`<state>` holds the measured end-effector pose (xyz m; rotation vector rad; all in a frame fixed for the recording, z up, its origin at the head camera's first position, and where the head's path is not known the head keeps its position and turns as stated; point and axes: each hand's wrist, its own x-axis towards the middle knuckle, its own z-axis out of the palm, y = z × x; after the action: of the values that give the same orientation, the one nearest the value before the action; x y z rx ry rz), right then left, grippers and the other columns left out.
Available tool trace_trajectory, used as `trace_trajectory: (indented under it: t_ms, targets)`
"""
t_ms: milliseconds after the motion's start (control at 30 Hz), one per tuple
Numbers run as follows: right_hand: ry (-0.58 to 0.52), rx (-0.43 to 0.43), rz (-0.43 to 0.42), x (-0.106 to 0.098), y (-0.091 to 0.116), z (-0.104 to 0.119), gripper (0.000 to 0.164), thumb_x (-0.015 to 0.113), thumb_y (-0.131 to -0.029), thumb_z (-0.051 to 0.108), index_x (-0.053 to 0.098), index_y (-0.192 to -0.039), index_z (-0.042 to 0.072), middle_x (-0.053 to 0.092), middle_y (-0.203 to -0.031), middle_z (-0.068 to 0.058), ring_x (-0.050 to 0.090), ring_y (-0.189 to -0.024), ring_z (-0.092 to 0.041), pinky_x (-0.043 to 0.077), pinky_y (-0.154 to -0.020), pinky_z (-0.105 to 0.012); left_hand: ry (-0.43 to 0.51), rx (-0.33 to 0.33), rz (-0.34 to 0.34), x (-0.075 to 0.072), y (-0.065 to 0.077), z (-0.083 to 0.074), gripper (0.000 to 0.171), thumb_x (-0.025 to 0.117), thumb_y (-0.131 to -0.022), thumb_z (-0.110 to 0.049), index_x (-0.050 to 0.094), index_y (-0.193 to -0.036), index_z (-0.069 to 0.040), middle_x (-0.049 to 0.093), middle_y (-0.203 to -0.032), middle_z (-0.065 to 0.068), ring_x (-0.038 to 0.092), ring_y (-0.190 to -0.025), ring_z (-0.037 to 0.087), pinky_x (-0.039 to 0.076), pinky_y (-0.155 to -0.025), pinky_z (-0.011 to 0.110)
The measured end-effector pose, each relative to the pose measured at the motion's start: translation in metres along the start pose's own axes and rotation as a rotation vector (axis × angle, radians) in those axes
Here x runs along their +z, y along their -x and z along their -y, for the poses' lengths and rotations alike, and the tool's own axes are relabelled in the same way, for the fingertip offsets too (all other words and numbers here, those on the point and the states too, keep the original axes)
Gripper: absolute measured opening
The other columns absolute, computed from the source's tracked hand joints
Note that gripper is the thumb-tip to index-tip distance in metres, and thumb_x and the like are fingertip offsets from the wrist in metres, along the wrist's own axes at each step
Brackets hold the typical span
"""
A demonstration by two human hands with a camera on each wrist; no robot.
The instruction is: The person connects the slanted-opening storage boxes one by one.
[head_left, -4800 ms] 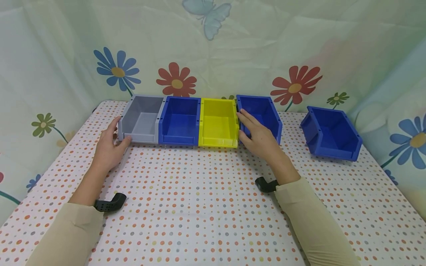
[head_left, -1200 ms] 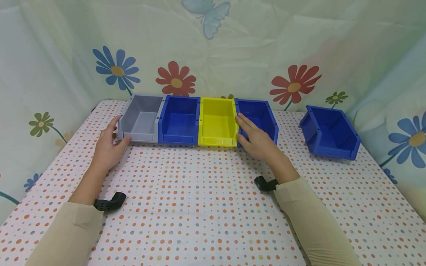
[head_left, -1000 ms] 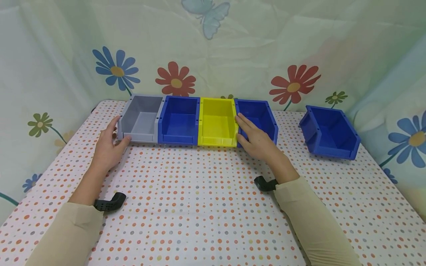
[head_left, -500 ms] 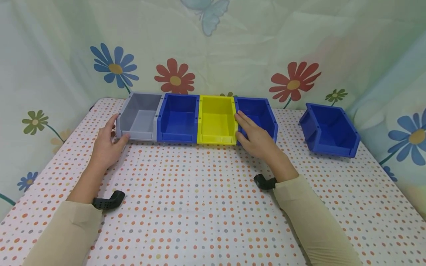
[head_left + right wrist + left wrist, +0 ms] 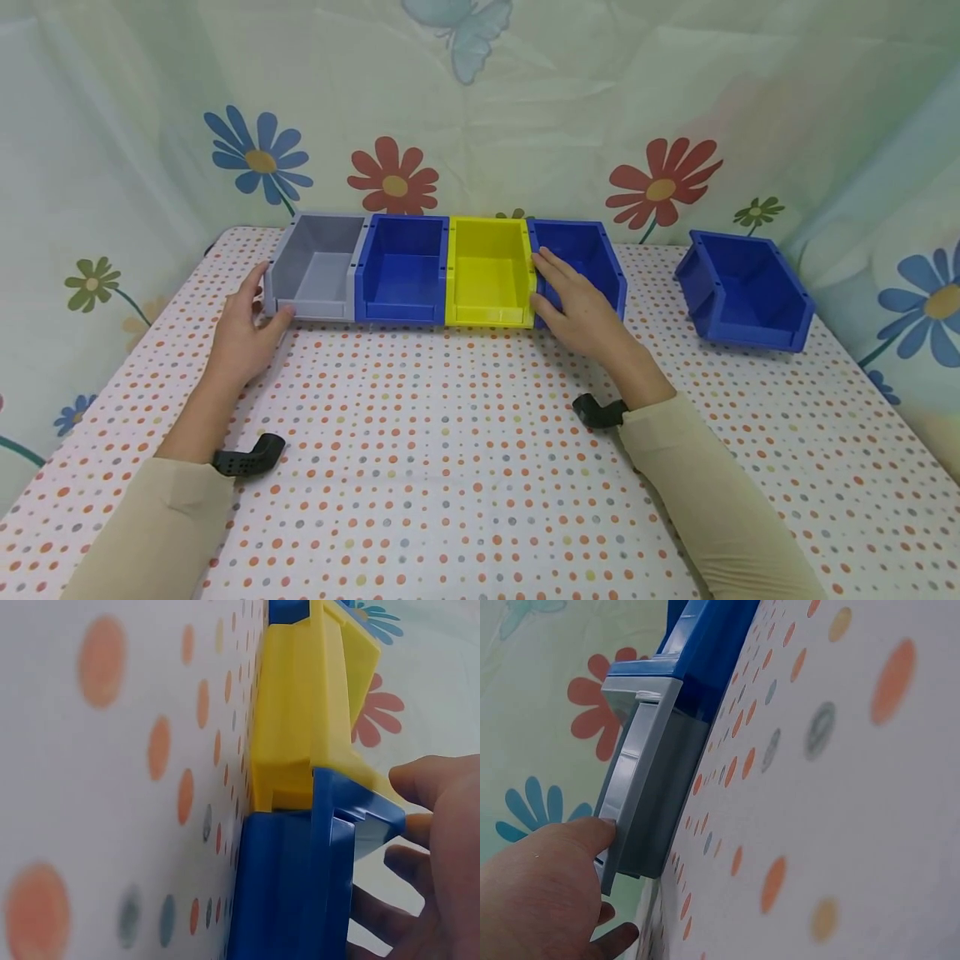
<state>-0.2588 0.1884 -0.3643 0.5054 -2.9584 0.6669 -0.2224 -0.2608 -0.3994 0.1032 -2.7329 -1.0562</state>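
Note:
My left hand (image 5: 246, 333) is at the left end of a row of bins, thumb on the front lip of the grey storage bin (image 5: 324, 275) and fingers along its outer side. The left wrist view has the thumb pressing the rim. My right hand (image 5: 588, 321) reaches over the joined walls of the yellow storage bin (image 5: 491, 279) and the right-hand blue storage bin (image 5: 573, 242). Its fingers lie nearly straight, with thumb and index fingertip at that seam; other fingers hang over the blue bin. Another blue bin (image 5: 405, 275) sits between grey and yellow.
A separate blue bin (image 5: 753, 292) stands turned at the right of the dotted tablecloth (image 5: 435, 467). Behind the row hangs a flowered curtain (image 5: 525, 117). Each wrist wears a black camera mount (image 5: 251, 458).
Since the oldest frame, the right-hand blue bin has shifted left against the yellow one, closing a narrow gap. Over the last second, both hands keep their places; the view tilts slightly.

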Motion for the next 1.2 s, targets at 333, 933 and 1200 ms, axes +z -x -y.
trace_trajectory:
  t_ms: [333,933,1200]
  targets:
    - [0.003,-0.042,-0.113,-0.005,0.003,0.002,0.065,0.054,-0.106,0.026,0.028,-0.165,0.017,0.018,-0.174,-0.004,0.024,-0.157,-0.038,0.028,-0.125,-0.062,0.000,0.000,0.000,0.002,-0.001,0.002,0.077,0.053,-0.107,-0.032,0.007,-0.168,-0.027,0.031,-0.160,0.031,0.042,-0.142,0.055,0.039,-0.112,0.071]
    - [0.015,-0.090,-0.258,-0.020,0.010,-0.012,0.066,0.058,-0.104,0.023,0.031,-0.164,0.015,0.021,-0.173,-0.009,0.023,-0.157,-0.042,0.025,-0.125,-0.065,-0.011,0.003,-0.002,0.000,-0.002,0.002,0.077,0.053,-0.107,-0.032,0.007,-0.168,-0.026,0.031,-0.161,0.031,0.041,-0.142,0.055,0.039,-0.112,0.071]
    - [0.012,-0.088,-0.308,-0.025,0.014,-0.016,0.065,0.057,-0.104,0.021,0.032,-0.163,0.011,0.024,-0.172,-0.014,0.024,-0.156,-0.043,0.027,-0.124,-0.065,-0.008,0.003,0.001,0.000,-0.002,0.002,0.077,0.054,-0.107,-0.031,0.007,-0.168,-0.026,0.031,-0.161,0.031,0.041,-0.143,0.055,0.039,-0.113,0.071]
